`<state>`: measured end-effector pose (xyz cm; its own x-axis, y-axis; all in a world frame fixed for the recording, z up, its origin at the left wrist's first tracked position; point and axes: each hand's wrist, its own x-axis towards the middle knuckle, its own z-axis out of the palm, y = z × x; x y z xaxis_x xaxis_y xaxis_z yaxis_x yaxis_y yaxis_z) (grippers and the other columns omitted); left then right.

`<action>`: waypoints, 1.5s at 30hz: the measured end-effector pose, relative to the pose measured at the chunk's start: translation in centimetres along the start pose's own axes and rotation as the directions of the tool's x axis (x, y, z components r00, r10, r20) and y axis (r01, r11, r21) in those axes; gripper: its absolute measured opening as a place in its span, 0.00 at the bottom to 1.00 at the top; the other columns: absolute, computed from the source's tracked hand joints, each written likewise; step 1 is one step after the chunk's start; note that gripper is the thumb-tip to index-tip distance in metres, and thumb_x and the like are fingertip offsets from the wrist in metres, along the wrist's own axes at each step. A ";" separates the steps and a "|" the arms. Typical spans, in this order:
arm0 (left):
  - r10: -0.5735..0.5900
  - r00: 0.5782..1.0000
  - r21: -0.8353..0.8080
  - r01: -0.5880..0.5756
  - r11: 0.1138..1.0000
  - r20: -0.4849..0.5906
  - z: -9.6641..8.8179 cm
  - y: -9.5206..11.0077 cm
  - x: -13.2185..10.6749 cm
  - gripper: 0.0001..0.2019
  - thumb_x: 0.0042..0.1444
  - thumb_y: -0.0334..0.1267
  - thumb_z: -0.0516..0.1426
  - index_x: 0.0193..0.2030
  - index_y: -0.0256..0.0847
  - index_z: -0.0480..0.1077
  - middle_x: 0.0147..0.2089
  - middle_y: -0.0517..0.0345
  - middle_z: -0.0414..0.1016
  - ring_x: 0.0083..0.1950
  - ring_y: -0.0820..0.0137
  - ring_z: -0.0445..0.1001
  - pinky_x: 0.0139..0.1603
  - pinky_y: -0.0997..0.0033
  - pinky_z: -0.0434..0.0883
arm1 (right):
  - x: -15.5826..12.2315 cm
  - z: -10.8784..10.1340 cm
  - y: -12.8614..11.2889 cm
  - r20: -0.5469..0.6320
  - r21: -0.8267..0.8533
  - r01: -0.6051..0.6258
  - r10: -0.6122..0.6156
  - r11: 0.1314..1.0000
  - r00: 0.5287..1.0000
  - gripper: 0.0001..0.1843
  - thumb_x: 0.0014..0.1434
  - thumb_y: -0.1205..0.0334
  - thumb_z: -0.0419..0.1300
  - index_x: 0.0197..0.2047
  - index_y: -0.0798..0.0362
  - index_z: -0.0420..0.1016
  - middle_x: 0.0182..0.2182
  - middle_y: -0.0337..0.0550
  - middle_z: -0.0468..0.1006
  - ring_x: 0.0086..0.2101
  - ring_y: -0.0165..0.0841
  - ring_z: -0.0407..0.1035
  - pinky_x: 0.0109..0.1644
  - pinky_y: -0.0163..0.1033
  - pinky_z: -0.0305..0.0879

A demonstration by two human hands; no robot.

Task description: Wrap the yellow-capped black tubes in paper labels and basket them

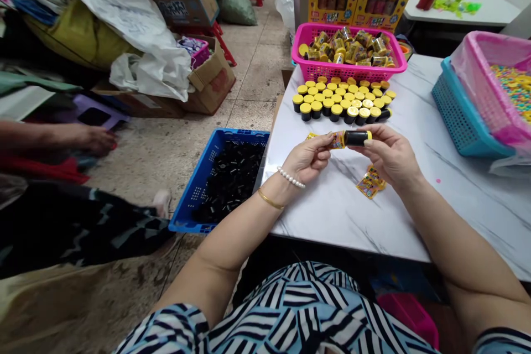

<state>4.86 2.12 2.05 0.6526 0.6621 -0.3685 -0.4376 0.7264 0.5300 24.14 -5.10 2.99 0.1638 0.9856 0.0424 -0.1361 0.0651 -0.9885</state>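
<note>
Above the marbled white table (323, 210), my right hand (392, 152) grips a small black canister (355, 138) by its yellow-capped end, holding it on its side. My left hand (311, 155) pinches a yellow printed wrapper sleeve (338, 139) that meets the canister's other end. How far the sleeve reaches over the canister is unclear. More printed wrappers (370, 182) lie flat on the table below my right hand. Just beyond both hands, rows of black canisters with yellow caps (336, 102) stand upright.
A pink basket (352, 74) of wrapped canisters sits behind the rows. Left of the table is a blue crate (182, 204) of black pieces. Stacked turquoise (464, 116) and pink baskets stand at right. Another person's hand (97, 139) shows at far left; yellow boxes (332, 8) rise behind.
</note>
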 end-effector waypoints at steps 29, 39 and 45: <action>0.255 0.953 0.399 -0.300 0.867 0.164 -0.5 -0.4 -0.3 0.27 0.50 0.41 0.74 0.57 0.39 0.77 0.46 0.50 0.82 0.41 0.71 0.81 0.35 0.75 0.71 | -0.6 -2.2 -1.7 0.172 -0.330 0.250 -0.202 0.910 0.964 0.18 0.55 0.63 0.74 0.50 0.45 0.84 0.50 0.43 0.81 0.42 0.34 0.80 0.41 0.41 0.83; 0.279 0.907 0.489 -0.407 0.772 0.316 -0.8 -0.4 0.1 0.23 0.46 0.41 0.76 0.47 0.35 0.81 0.43 0.52 0.83 0.40 0.73 0.78 0.42 0.69 0.72 | -0.8 -1.9 -1.2 0.301 -0.626 0.569 -0.508 0.533 0.807 0.21 0.58 0.67 0.71 0.54 0.44 0.80 0.46 0.44 0.81 0.43 0.39 0.79 0.49 0.49 0.82; 0.280 0.893 0.478 -0.429 0.766 0.352 -1.0 -0.6 0.2 0.25 0.45 0.41 0.77 0.49 0.36 0.81 0.45 0.51 0.84 0.43 0.69 0.80 0.48 0.65 0.74 | -1.1 -1.0 -1.2 0.396 -0.650 0.694 -0.641 0.309 0.657 0.17 0.56 0.69 0.72 0.48 0.44 0.82 0.45 0.45 0.82 0.44 0.40 0.79 0.51 0.50 0.81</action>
<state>4.63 1.96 0.91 0.6779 0.7298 0.0885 -0.3196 0.1842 0.9295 25.09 -6.44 3.98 -0.1919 0.6678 0.7191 0.7069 0.6024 -0.3707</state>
